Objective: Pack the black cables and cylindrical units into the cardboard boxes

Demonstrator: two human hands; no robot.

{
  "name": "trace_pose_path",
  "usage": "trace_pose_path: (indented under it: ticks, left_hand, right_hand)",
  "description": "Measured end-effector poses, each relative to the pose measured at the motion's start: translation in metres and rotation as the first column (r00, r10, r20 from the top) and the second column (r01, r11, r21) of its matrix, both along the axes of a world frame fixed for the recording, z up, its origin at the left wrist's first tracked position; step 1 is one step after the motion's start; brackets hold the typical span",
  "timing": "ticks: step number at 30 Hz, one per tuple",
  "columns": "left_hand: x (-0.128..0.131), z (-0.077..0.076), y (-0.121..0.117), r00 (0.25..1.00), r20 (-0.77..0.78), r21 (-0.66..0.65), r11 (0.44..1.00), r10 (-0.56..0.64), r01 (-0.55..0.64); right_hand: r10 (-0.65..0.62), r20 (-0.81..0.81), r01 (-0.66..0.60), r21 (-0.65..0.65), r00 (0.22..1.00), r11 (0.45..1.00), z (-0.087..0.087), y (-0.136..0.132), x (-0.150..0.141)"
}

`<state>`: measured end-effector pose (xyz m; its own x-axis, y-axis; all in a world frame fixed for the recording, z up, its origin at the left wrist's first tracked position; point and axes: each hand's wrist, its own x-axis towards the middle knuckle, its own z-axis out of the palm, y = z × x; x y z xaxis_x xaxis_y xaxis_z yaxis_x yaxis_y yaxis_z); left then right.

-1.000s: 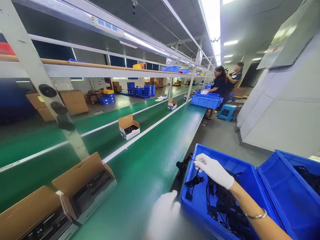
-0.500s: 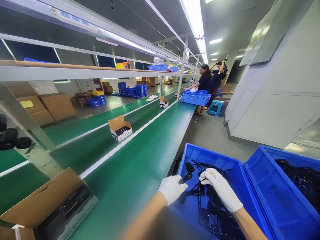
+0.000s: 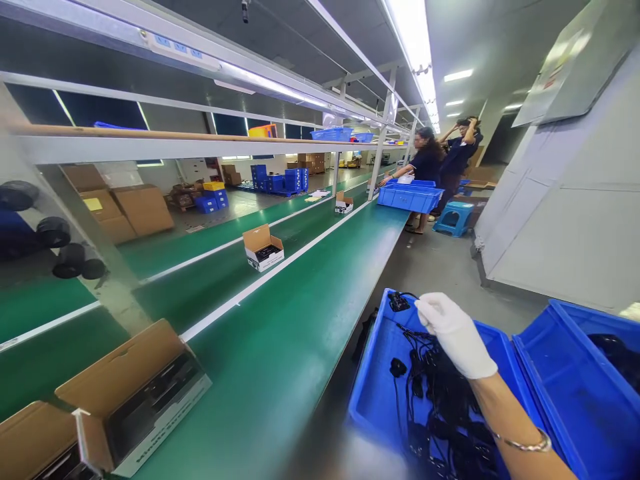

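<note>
With our right hand (image 3: 455,337), fingers closed, we are pinching a black cable (image 3: 411,295), its plug (image 3: 399,303) toward ten o'clock, probably holding it apart from the tangled cables (image 3: 450,403) in the four-o'clock blue bin (image 3: 375,383); our left hand's grip we cannot tell.

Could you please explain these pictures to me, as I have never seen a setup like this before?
There is no machine arm here: a person works with their own hands, in white gloves. The view comes from a camera worn on the person's head, looking forward and down. The right hand pinches a black cable above a blue bin that holds a tangle of more cables. The left hand cannot be made out clearly. Beside the bin runs a long green surface, where open boxes with dark items inside stand. To the right is a second bin, also blue.
</note>
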<state>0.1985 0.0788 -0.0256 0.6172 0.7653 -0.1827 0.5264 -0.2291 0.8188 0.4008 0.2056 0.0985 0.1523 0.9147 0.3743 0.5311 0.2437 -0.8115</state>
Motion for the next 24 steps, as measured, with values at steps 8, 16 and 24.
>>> trace_pose_path:
  ticks: [8, 16, 24]
  left_hand:
    - [-0.044, 0.014, 0.013, 0.897, 0.362, -0.218, 0.958, 0.256, -0.185]
    - [-0.139, 0.072, -0.007, 0.117, 0.81, -0.546, 0.812, 0.575, -0.205]
    - [-0.244, 0.07, -0.093, -0.481, 0.745, -0.664, 0.444, 0.463, -0.602]
  right_hand:
    - [0.205, 0.139, -0.21, 0.025, 0.969, 0.977, 0.056, -0.002, -0.066]
    - [0.676, 0.149, -0.645, -0.211, 0.722, 0.735, 0.043, -0.058, -0.185]
    - [0.749, 0.626, -0.925, -0.111, 0.218, 0.362, 0.059, -0.062, -0.336]
